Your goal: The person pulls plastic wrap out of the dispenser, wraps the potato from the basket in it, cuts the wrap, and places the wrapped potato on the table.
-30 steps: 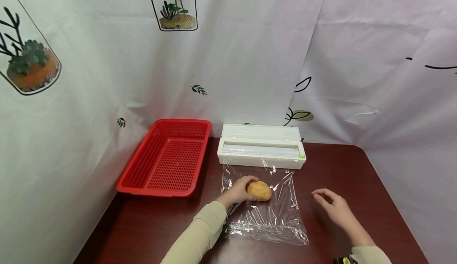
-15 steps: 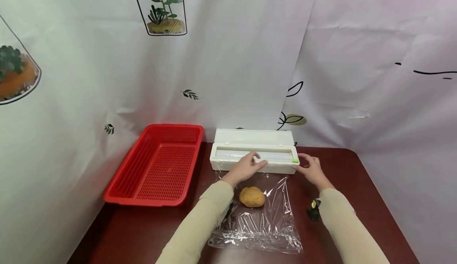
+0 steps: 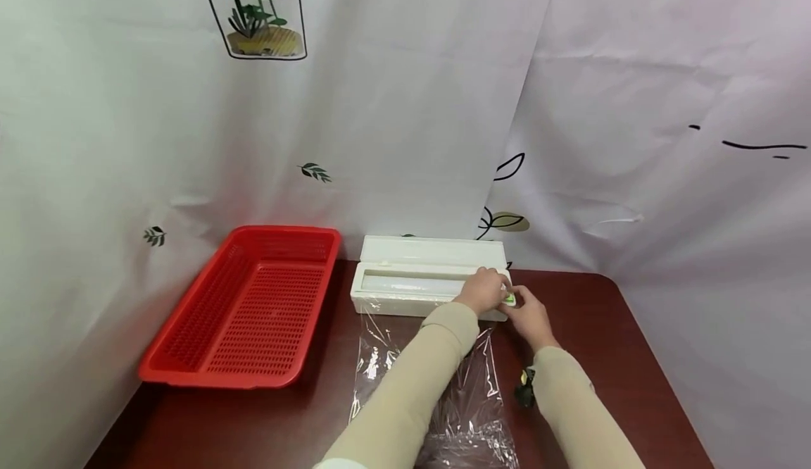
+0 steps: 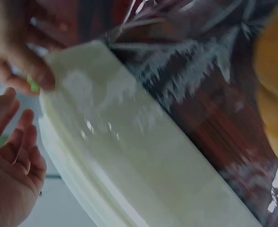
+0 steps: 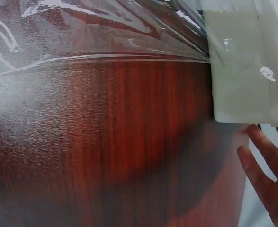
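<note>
A white cling-film dispenser (image 3: 405, 296) lies open at the back of the dark wooden table (image 3: 608, 356). A clear film sheet (image 3: 380, 356) runs from it toward me. My left hand (image 3: 484, 289) rests on the dispenser's right end with its fingers loose and nothing in it. My right hand (image 3: 529, 317) is just right of it, fingertips pinching the green slider (image 3: 510, 300). In the left wrist view the potato (image 4: 276, 94) lies on the film (image 4: 191, 71) beside the dispenser (image 4: 129, 151). My left arm hides the potato in the head view.
A red mesh basket (image 3: 215, 377) stands left of the dispenser with nothing in it. White printed curtains close in the table's back and sides. Bare table (image 5: 129, 142) lies right of the film (image 5: 82, 33) and the dispenser end (image 5: 243, 71).
My left hand let go of the potato and went up to the dispenser, then along to its right end. My right hand came off the table to the green slider.
</note>
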A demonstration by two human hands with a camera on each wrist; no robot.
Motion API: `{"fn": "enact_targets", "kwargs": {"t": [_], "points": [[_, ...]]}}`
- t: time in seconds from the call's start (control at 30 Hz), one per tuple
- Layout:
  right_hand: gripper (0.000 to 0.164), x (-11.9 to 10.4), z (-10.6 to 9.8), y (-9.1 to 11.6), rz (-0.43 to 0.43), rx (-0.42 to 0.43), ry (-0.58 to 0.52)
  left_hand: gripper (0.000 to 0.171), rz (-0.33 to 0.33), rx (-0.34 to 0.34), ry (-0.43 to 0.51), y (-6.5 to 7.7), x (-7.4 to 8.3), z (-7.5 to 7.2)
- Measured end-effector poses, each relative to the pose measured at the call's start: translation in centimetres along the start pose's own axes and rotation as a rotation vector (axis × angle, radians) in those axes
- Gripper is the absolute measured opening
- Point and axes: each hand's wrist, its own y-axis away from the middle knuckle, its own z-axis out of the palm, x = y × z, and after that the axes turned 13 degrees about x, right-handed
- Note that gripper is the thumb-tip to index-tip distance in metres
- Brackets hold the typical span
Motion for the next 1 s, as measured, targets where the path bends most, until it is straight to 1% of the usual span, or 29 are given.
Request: {"fn": "enact_targets", "kwargs": {"t": [0.1,0.17,0.23,0.3,0.4,0.47,0.6,0.7,0.77,0.87,0.93,1.0], "points": [[0.054,-0.4,0.4,0.2,0.046,-0.019,0.004,0.02,-0.024,0.04,-0.04,-0.2,0.5,1.0],[0.057,-0.6,0.6,0.3,0.067,-0.026,-0.01,0.019,-0.051,0.073,-0.029,-0.2,0.7,1.5],[0.059,-0.8,0.7,0.3,0.095,-0.037,-0.031,0.015,-0.079,0.101,0.019,-0.2,0.8,2.0],[0.058,-0.9,0.7,0.2,0.117,-0.036,-0.042,0.012,-0.09,0.115,0.076,-0.2,0.8,2.4],[0.055,-1.1,0.3,-0.1,0.152,-0.004,-0.052,0.013,-0.071,0.127,0.159,-0.7,0.7,2.5],[0.054,-1.2,0.1,-0.3,0.161,0.022,-0.052,0.015,-0.035,0.127,0.18,-0.9,0.3,2.4],[0.053,-1.6,0.1,-0.2,0.178,0.027,-0.06,0.019,0.03,0.088,0.185,-1.0,-1.1,1.7],[0.054,-1.7,0.3,-0.1,0.187,0.01,-0.063,0.021,0.062,0.035,0.195,-0.9,-2.2,1.2],[0.054,-1.7,0.4,-0.1,0.18,0.012,-0.06,0.023,0.081,-0.001,0.189,-0.8,-3.0,0.8],[0.056,-1.7,0.3,-0.1,0.173,0.025,-0.057,0.026,0.116,-0.055,0.155,-0.8,-4.3,-0.2],[0.057,-1.5,0.0,-0.3,0.173,0.03,-0.054,0.028,0.147,-0.084,0.122,-0.5,-5.4,-0.8],[0.058,-1.7,0.0,-0.3,0.187,0.022,-0.078,0.028,0.177,-0.097,0.087,0.4,-7.4,-1.9]]}}
